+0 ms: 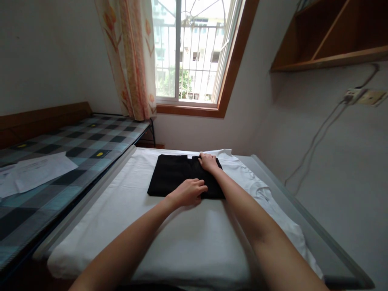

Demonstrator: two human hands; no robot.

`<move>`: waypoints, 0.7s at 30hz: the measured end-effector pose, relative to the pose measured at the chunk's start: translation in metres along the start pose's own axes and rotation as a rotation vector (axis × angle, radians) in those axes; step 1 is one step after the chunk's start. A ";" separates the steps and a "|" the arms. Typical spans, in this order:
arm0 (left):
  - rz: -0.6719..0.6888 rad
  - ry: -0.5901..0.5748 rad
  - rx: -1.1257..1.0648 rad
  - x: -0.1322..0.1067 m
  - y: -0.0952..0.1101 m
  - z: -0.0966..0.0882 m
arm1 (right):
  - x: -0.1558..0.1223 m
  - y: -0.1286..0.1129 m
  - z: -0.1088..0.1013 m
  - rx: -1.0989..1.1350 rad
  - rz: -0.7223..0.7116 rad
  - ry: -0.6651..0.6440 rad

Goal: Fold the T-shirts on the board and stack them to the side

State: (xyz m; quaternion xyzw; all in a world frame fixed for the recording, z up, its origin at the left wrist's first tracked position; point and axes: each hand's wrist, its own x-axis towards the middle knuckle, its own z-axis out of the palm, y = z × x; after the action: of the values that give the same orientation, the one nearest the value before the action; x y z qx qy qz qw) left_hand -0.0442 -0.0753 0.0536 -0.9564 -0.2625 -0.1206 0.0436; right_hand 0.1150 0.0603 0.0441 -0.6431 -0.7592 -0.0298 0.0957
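A folded black garment (171, 173) lies as a flat rectangle on the white cloth, with a small notch in its far edge. My left hand (188, 190) is at the near edge, its fingers curled and closed on the fabric there. Farther away, my right hand (209, 161) rests on the garment's far right part. Its fingers are bent at the far edge and appear to grip the fabric. My right forearm covers part of the garment's right side. The exact kind of garment cannot be made out.
The white cloth (121, 226) covers a grey-edged table (315, 226). To the left stands a bed (121, 139) with a checked cover and some paper sheets (42, 171). A curtained window (194, 60) is ahead. A wooden shelf (327, 58) and a cabled socket (353, 96) are on the right wall.
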 end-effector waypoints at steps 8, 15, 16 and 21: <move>-0.081 0.085 -0.196 0.002 0.002 -0.002 | -0.015 0.001 -0.015 0.065 -0.118 0.171; -0.709 0.127 -0.028 0.000 -0.009 -0.003 | -0.030 -0.003 -0.005 0.097 -0.169 0.026; -0.751 0.070 -0.031 -0.002 -0.011 -0.003 | -0.030 -0.004 -0.005 0.088 -0.149 0.012; -0.820 -0.070 -0.051 -0.005 -0.013 -0.004 | -0.022 -0.028 -0.016 0.107 -0.124 0.071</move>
State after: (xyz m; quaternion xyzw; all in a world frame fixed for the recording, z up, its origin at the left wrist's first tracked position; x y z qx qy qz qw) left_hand -0.0558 -0.0667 0.0562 -0.7770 -0.6199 -0.1018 -0.0409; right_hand 0.0925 0.0315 0.0581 -0.5876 -0.7940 -0.0178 0.1548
